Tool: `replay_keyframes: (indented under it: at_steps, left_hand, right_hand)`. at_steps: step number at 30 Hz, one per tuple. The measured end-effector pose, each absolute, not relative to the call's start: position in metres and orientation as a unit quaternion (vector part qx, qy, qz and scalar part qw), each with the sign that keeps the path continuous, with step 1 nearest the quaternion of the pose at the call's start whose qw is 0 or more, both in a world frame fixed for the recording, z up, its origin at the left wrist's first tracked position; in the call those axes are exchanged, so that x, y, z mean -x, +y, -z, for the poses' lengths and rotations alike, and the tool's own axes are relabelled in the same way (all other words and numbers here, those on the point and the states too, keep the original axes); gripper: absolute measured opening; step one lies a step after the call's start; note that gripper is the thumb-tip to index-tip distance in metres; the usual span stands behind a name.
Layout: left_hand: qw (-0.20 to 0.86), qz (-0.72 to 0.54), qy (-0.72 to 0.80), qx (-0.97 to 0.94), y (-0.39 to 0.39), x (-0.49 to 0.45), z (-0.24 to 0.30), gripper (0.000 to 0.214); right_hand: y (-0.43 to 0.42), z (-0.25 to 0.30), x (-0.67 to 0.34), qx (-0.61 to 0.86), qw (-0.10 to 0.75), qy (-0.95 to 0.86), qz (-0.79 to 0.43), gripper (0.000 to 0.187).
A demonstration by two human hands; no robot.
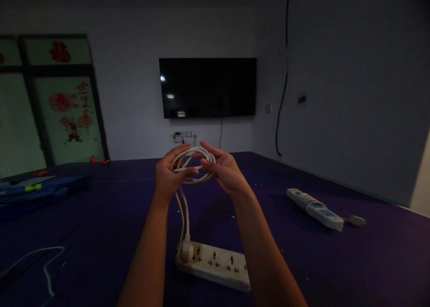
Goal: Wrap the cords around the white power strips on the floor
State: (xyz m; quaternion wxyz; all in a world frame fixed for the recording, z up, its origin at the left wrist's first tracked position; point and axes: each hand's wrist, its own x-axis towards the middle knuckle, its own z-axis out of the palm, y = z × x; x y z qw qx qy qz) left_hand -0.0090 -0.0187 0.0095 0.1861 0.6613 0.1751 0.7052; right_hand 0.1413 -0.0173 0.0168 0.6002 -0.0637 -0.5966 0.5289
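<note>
Between my two hands is a coiled white power cord (201, 178), held up as a ring of several loops. My left hand (169, 170) grips the coil's left side, thumb across the front. On the right side, my right hand (224, 167) pinches the loops between thumb and fingers. Two lengths of cord hang from the coil to a white power strip (220, 269) lying on the purple surface below. A plug (187, 251) sits in the strip's left-end socket. My right forearm hides the strip's right end.
At right lies another white power strip (316, 208) with cord wrapped round it and its plug (356, 220) beside it. A thin white cable (47, 266) lies at lower left, blue cloth (63, 186) farther back. A television (208, 87) hangs on the far wall.
</note>
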Motion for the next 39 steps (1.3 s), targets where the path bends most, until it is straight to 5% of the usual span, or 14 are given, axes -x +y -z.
replay_keyframes:
  at_steps: [13,21,29,34,39]
  left_hand:
    - [0.11,-0.719,0.192,-0.659,-0.019,0.009,-0.008,0.039]
    - [0.027,-0.646,0.228,-0.728,-0.01,0.011,-0.004,0.039]
    - [-0.051,-0.667,0.283,-0.687,-0.006,0.005,0.0,0.04]
    - [-0.012,-0.719,0.283,-0.634,-0.006,0.001,0.001,0.063]
    - [-0.037,-0.732,0.325,-0.598,-0.009,0.002,0.0,0.05]
  right_hand:
    - [-0.01,-0.012,-0.135,0.202,0.68,-0.633,-0.311,0.065]
    - [-0.008,-0.013,-0.132,0.287,0.677,-0.675,-0.062,0.048]
    - [-0.015,-0.015,-0.126,0.235,0.685,-0.682,-0.1,0.029]
    - [-0.018,-0.014,-0.117,0.197,0.685,-0.69,-0.125,0.026]
    - [-0.023,-0.015,-0.114,0.155,0.682,-0.691,-0.185,0.025]
